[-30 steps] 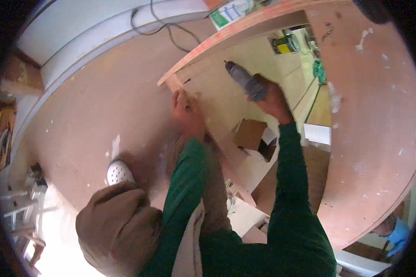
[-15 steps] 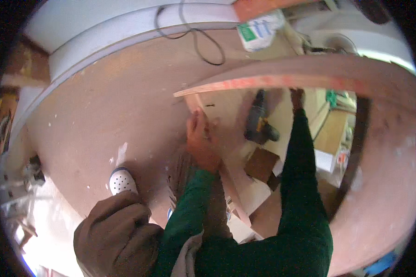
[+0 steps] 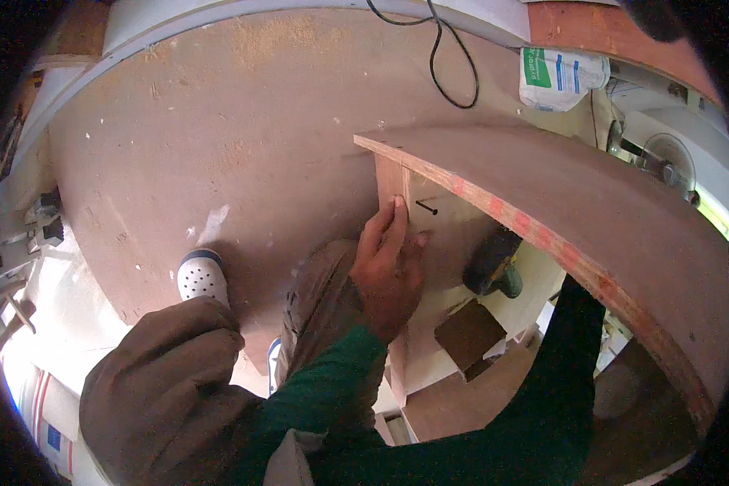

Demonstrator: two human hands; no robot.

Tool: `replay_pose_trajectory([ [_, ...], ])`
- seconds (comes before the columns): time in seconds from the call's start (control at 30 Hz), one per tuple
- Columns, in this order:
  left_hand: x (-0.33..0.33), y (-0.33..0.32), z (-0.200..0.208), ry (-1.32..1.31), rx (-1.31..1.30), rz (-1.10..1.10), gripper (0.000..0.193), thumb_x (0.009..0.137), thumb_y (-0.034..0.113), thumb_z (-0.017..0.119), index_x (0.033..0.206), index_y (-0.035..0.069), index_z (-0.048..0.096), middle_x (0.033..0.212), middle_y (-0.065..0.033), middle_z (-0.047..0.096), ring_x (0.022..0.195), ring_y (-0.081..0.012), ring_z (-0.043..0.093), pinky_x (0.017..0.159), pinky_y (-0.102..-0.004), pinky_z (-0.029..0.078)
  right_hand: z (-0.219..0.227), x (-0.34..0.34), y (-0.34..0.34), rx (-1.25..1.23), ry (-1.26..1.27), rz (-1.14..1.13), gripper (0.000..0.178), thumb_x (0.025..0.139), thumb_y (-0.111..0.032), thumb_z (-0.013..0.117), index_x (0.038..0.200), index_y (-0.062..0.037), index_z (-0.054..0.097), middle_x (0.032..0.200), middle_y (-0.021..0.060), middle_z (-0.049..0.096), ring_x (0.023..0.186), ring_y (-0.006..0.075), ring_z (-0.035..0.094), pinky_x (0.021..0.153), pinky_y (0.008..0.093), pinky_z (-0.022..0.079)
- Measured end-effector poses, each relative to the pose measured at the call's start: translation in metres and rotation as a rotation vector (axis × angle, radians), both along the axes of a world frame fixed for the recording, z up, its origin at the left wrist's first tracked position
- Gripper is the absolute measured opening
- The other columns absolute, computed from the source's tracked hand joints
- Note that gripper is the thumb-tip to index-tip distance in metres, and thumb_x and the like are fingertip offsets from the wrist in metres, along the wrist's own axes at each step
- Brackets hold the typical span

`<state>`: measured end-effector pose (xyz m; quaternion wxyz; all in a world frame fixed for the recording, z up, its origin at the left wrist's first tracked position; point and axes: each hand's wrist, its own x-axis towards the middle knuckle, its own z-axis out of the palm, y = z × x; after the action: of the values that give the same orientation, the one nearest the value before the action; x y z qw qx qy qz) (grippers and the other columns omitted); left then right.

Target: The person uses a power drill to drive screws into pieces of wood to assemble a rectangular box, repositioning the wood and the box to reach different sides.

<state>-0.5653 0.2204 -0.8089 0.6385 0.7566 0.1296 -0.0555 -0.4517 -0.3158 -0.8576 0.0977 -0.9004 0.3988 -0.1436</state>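
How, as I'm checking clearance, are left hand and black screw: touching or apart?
Apart: the head view shows pale surface between left hand and black screw.

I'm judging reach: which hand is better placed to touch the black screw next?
Probably the left: the left hand is near the black screw; the right hand is hidden behind the wooden panel.
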Motion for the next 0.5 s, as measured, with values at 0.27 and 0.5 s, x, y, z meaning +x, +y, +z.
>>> replay_pose_trajectory([
  [0.27,-0.005,0.002,-0.009,-0.043,-0.027,-0.028,0.054,0.091,0.005,0.077,0.143,0.0,0.063,0.134,-0.0253,0.065,0.118,-0.039,0.068,0.101,-0.0422,0.055,-0.007,0.008,0.006,0.005,0.02,0.028,0.039,0.104,-0.022,0.063,0.138,-0.0039,0.061,0.123,0.0084,0.066,0.117,0.0229,0.06,0.102,0.0397,0.048],
  [0.5,-0.001,0.006,-0.003,-0.053,-0.024,-0.025,0.054,0.09,0.002,0.076,0.142,-0.002,0.063,0.133,-0.0263,0.065,0.118,-0.0396,0.068,0.102,-0.0419,0.055,-0.012,0.016,0.008,0.004,0.026,0.046,0.04,0.104,-0.022,0.065,0.139,-0.0043,0.06,0.119,0.0087,0.067,0.113,0.0223,0.061,0.1,0.0386,0.049],
])
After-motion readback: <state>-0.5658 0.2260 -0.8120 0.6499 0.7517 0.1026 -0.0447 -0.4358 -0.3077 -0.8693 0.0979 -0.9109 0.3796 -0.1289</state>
